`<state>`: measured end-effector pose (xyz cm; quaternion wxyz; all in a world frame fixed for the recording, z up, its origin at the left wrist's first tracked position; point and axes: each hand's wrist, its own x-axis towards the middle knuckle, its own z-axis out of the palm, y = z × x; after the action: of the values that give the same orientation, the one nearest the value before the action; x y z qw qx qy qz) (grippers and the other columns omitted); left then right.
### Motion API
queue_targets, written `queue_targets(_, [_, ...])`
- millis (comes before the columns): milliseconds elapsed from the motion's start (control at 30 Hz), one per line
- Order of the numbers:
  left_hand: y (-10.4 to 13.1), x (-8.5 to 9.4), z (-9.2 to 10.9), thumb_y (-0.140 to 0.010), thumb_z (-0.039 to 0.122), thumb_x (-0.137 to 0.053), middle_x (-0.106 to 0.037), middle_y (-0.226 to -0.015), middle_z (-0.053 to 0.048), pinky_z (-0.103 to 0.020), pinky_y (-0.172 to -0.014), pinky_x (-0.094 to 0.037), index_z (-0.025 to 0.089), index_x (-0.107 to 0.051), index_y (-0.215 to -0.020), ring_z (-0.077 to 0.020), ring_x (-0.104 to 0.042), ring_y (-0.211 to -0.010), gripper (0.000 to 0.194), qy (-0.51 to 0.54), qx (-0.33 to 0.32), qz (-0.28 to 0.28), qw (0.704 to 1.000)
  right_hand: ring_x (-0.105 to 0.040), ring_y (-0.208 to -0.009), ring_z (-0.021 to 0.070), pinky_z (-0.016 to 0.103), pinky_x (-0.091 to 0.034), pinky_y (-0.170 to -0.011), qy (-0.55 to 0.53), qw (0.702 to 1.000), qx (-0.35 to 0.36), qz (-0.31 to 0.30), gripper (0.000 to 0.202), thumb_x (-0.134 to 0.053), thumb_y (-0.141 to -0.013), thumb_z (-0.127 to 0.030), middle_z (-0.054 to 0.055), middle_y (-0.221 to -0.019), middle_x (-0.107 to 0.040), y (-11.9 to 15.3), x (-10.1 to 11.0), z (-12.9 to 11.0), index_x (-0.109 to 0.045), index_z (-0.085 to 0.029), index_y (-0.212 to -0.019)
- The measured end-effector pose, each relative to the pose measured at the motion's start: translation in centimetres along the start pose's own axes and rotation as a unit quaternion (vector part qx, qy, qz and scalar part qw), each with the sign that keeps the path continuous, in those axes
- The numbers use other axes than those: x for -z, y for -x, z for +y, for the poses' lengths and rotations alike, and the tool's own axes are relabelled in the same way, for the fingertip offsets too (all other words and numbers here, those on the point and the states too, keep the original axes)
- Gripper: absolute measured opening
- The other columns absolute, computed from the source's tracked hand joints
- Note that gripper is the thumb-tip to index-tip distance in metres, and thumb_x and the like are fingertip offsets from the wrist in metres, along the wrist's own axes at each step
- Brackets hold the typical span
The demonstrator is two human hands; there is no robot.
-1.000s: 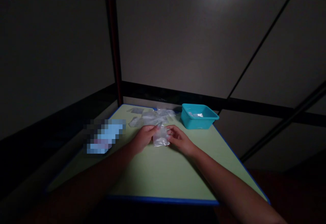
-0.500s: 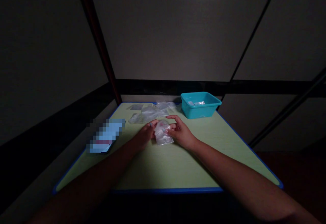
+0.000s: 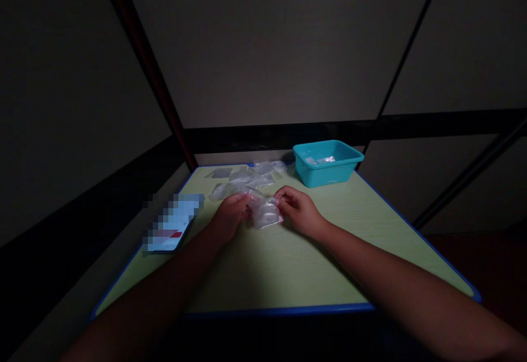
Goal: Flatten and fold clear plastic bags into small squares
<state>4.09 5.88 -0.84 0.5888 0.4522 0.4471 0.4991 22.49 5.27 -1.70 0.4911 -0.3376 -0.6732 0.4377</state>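
Between my two hands, over the middle of the table, is a small clear plastic bag (image 3: 267,215). My left hand (image 3: 233,213) pinches its left upper edge. My right hand (image 3: 298,208) grips its right upper edge between thumb and curled fingers. The bag's lower edge hangs toward me, wrinkled and shiny. What is inside it, if anything, cannot be made out. Just beyond my hands lie several more clear plastic bags (image 3: 247,178), loosely overlapping on the table.
The light green table (image 3: 288,274) has a blue edge. At its back right stands a turquoise basin (image 3: 329,175) with some clear plastic pieces inside. A lit phone-like device (image 3: 175,222), partly blurred out, is at the left edge. Dark panelled walls rise behind and to the left.
My right hand's fingers have closed in on the bag's upper right edge, where the index finger was raised before. My left hand has shifted slightly left. The view has tilted a little.
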Motion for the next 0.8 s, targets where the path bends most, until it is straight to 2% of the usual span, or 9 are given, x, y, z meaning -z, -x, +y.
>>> queue_targets(133, [0.1,-0.1,0.4,-0.062,0.034,-0.073,-0.061,-0.064,-0.001,-0.022,-0.052,-0.044,0.014,-0.060,-0.070,-0.0116,-0.055,-0.056,0.025,0.021,0.008,0.040,0.999,-0.056,-0.058,0.0126,0.026,-0.045,-0.056,0.021,1.000,0.018,0.010,0.015,-0.056,-0.083,-0.033,-0.002,-0.069,-0.054,-0.1,0.2,-0.1,-0.051,-0.020,-0.078])
queue_targets(233, [-0.1,0.0,0.2,-0.058,0.035,-0.075,-0.061,-0.063,0.000,-0.024,-0.054,-0.044,0.014,-0.060,-0.073,-0.0129,-0.056,-0.057,0.029,0.018,0.000,0.044,0.999,-0.056,-0.068,0.0131,0.025,-0.044,-0.056,0.046,0.998,0.037,0.032,0.016,-0.056,-0.084,-0.035,0.002,-0.083,-0.056,-0.1,0.4,-0.6,-0.050,-0.020,-0.089])
queue_targets(300, [-0.1,0.1,0.0,-0.058,0.036,-0.075,-0.060,-0.062,0.000,-0.023,-0.051,-0.041,0.014,-0.061,-0.075,-0.0123,-0.054,-0.054,0.031,0.000,-0.010,0.026,1.000,-0.055,-0.075,0.0129,0.023,-0.043,-0.056,0.066,0.996,0.056,0.001,0.029,-0.060,-0.082,-0.035,0.005,-0.103,-0.054,0.1,0.3,-1.1,-0.050,-0.022,-0.105])
queue_targets(367, [-0.1,0.1,-0.1,-0.060,0.037,-0.074,-0.060,-0.062,0.001,-0.022,-0.049,-0.038,0.015,-0.061,-0.077,-0.0116,-0.052,-0.053,0.031,-0.011,-0.024,0.003,1.000,-0.052,-0.078,0.0130,0.023,-0.043,-0.058,0.103,0.990,0.078,-0.061,0.042,-0.067,-0.077,-0.032,0.006,-0.111,-0.050,0.4,0.1,-1.4,-0.050,-0.023,-0.115])
queue_targets(467, [0.1,-0.1,0.1,-0.063,0.041,-0.072,-0.056,-0.059,0.003,-0.021,-0.047,-0.035,0.017,-0.057,-0.073,-0.0101,-0.048,-0.050,0.030,-0.016,-0.033,-0.001,0.999,-0.047,-0.070,0.0114,0.024,-0.041,-0.059,0.150,0.977,0.096,-0.115,0.032,-0.070,-0.074,-0.027,0.003,-0.092,-0.051,0.8,-0.6,-1.2,-0.057,-0.020,-0.102])
queue_targets(567, [0.5,-0.4,0.2,-0.064,0.047,-0.071,-0.048,-0.053,0.006,-0.021,-0.044,-0.031,0.019,-0.051,-0.069,-0.0088,-0.041,-0.046,0.035,-0.031,-0.026,0.014,0.999,-0.042,-0.060,0.0087,0.022,-0.036,-0.054,0.112,0.982,0.072,-0.131,0.024,-0.068,-0.076,-0.028,-0.002,-0.079,-0.049,1.1,-1.4,-0.5,-0.055,-0.019,-0.094])
queue_targets(667, [1.0,-0.9,0.2,-0.065,0.050,-0.070,-0.047,-0.052,0.006,-0.021,-0.043,-0.030,0.019,-0.050,-0.067,-0.0090,-0.040,-0.045,0.037,-0.039,-0.019,0.012,0.999,-0.041,-0.058,0.0082,0.020,-0.034,-0.051,0.059,0.990,0.045,-0.122,0.033,-0.068,-0.075,-0.031,-0.003,-0.078,-0.049,1.2,-1.8,-0.1,-0.051,-0.020,-0.102])
queue_targets(800, [1.3,-1.5,0.1,-0.072,0.052,-0.066,-0.052,-0.054,0.004,-0.022,-0.045,-0.035,0.018,-0.053,-0.067,-0.0100,-0.045,-0.046,0.037,-0.014,0.023,-0.003,1.000,-0.039,-0.058,0.0092,0.021,-0.031,-0.052,0.090,0.990,0.045,-0.097,0.014,-0.060,-0.080,-0.028,-0.005,-0.064,-0.044,1.1,-1.8,-0.1,-0.051,-0.018,-0.076])
